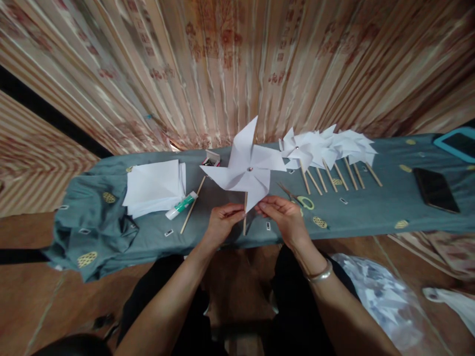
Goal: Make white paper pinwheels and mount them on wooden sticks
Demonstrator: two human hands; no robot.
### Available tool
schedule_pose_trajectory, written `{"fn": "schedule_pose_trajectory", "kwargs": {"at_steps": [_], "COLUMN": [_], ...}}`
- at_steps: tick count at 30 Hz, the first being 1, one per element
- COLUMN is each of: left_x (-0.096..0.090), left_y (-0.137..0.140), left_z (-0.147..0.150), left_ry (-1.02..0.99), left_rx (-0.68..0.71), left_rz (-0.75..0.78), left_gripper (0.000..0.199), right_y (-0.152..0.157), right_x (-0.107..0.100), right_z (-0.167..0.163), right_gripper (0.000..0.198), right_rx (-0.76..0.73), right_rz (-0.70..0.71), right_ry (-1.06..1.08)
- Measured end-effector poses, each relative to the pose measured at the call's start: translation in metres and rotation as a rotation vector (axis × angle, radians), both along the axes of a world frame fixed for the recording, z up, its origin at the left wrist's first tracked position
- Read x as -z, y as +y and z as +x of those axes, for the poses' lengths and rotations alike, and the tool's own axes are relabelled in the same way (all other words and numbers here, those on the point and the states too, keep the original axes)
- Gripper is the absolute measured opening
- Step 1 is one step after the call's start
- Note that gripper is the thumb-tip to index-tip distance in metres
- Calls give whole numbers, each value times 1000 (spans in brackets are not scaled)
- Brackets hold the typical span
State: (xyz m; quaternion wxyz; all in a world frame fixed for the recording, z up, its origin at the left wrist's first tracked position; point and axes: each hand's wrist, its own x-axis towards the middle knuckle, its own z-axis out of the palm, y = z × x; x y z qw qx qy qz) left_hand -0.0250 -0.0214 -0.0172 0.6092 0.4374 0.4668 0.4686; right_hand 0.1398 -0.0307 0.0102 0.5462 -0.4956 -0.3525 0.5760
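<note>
A white paper pinwheel (256,180) with a shiny pin at its centre stands upright in front of me on a thin wooden stick. My left hand (221,222) is closed, its thumb and fingers pinching the stick just below the blades. At the lower blade's edge, my right hand (285,216) is also closed, with its thumb and fingertips on the paper. Green-handled scissors (305,201) lie just beyond my right hand. Behind the pinwheel's left blade sits a small open box (211,158) of metal pins.
On the cloth-covered table (382,207), a stack of white paper (154,185), a glue stick (181,205) and a loose wooden stick (193,205) lie left. Several finished pinwheels (326,148) and a phone (436,190) lie right. A plastic bag (386,296) rests on the floor.
</note>
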Motion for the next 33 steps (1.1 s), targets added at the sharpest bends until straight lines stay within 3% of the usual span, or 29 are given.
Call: {"fn": "schedule_pose_trajectory", "kwargs": {"at_steps": [4, 6, 14, 22, 33], "left_x": [1, 1, -6, -11, -6], "left_y": [0, -1, -4, -10, -8], "left_z": [0, 0, -3, -5, -9], "left_ry": [0, -6, 16, 96, 44], "left_rx": [25, 12, 69, 158, 80], "left_rz": [6, -6, -50, -38, -53], "left_gripper": [25, 26, 30, 23, 29], "right_y": [-4, -5, 12, 35, 25], "right_x": [-1, -4, -2, 17, 3], "right_z": [0, 6, 48, 58, 42], "right_gripper": [33, 31, 33, 54, 28], "right_rx": [-154, -154, 357, 241, 287], "right_rz": [83, 124, 281, 326, 221], "right_ry": [-114, -182, -338, -306, -255]}}
